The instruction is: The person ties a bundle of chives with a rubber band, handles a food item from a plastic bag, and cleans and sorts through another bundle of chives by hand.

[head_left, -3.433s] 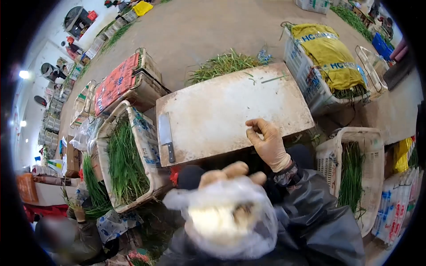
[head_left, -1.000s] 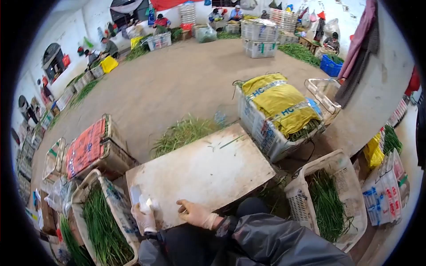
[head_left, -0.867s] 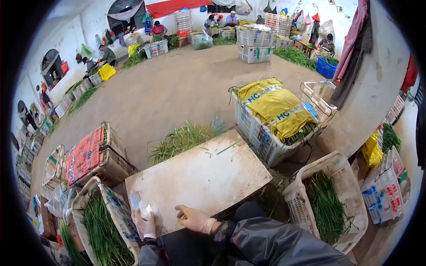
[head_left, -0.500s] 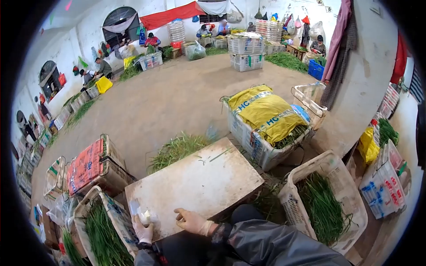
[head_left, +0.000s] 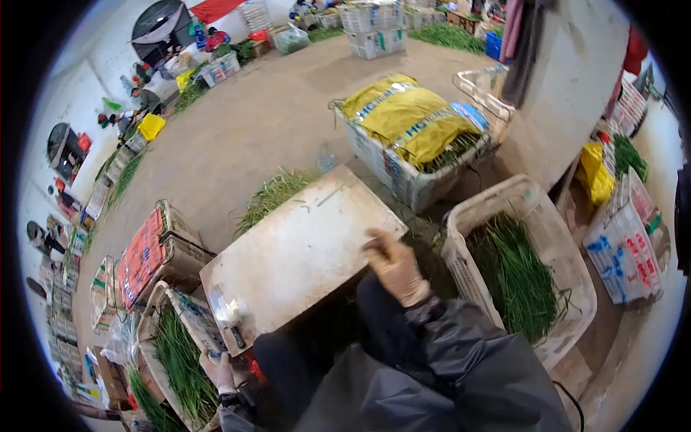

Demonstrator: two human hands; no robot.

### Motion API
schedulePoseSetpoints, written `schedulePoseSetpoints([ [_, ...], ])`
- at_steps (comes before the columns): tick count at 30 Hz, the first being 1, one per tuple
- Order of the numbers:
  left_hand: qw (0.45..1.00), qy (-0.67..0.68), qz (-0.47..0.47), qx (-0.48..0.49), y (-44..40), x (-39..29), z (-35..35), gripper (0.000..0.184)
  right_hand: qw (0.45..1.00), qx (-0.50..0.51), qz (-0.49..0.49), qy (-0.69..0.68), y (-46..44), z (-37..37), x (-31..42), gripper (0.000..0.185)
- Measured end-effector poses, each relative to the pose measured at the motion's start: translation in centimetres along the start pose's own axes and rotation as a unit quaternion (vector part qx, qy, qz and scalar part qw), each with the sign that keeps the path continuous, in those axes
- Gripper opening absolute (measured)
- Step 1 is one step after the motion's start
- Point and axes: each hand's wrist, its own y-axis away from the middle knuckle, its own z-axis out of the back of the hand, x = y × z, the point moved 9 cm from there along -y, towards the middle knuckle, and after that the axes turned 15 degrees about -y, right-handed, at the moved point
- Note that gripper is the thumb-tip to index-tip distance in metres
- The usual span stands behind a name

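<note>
My right hand (head_left: 396, 270), in a thin pale glove, hovers by the right edge of the whitish board table (head_left: 302, 252). Its fingers are loosely bent and somewhat blurred, with nothing visible in them. My left hand (head_left: 218, 372), also gloved, is low beside the table's near left corner, next to the left crate (head_left: 147, 331) of long green leafy stalks (head_left: 180, 356). Its fingers look apart, and I see nothing held. On that table corner lie a small white item (head_left: 230, 311) and a small dark object (head_left: 237, 337), both too small to name.
To the right stands a white crate (head_left: 461, 263) with green stalks (head_left: 515, 281). Beyond the table is a crate topped by a yellow sack (head_left: 410, 119). A crate under a red sack (head_left: 140, 255) stands left. Loose stalks (head_left: 273, 198) lie behind the table. People sit along the far walls.
My right hand has moved right, from above the table's near edge to its right edge. My left hand has dropped from beside the white item toward the left crate. The view has tilted downward.
</note>
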Motion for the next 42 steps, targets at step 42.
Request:
schedulePoseSetpoints([
  [42, 0.971, -0.147, 0.185, -0.040, 5.7, 4.6, -7.2, 0.025, 0.698, -0.116, -0.252, 0.660, 17.7, 29.9, -11.3, 0.068],
])
